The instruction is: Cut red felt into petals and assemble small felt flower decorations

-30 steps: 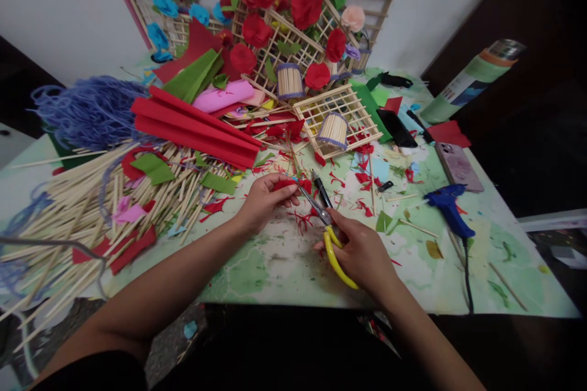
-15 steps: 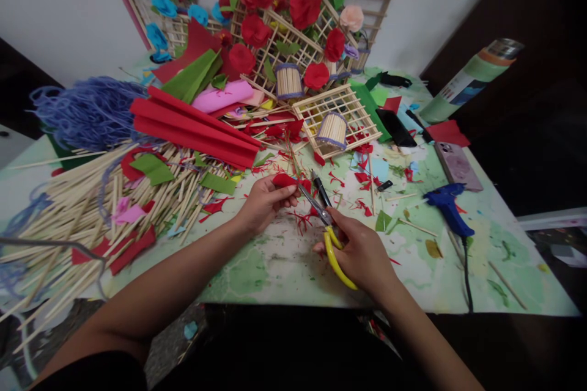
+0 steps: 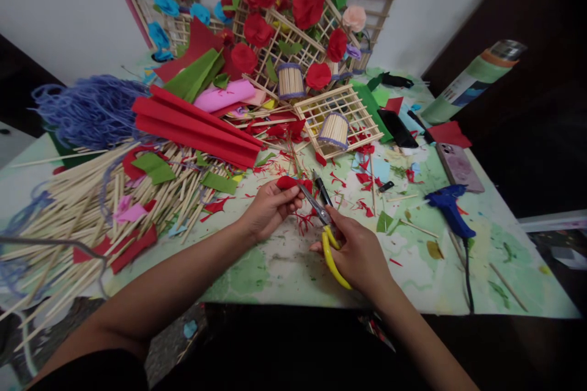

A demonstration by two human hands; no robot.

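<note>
My left hand (image 3: 274, 208) is closed on a small piece of red paper (image 3: 287, 182), pinched between thumb and fingers above the table's middle. Yellow-handled scissors (image 3: 331, 256) are gripped in my right hand (image 3: 360, 250), their blades pointing up and left to the red paper by my left fingertips. Part of the paper is hidden by my fingers. Just behind the blades lies a black pen (image 3: 321, 188). Red paper scraps (image 3: 305, 223) are scattered on the table under and around the blades.
Bamboo sticks (image 3: 87, 201), blue yarn (image 3: 89, 113) and folded red paper (image 3: 197, 128) cover the left side. Paper flowers (image 3: 307, 5) on stick lattices stand behind. A blue glue gun (image 3: 449, 209), a phone (image 3: 458, 166) and a bottle (image 3: 474, 82) are at right.
The scissors' handles and my right hand have shifted slightly left. My left hand still pinches the red paper at the blades, nearly in the same place.
</note>
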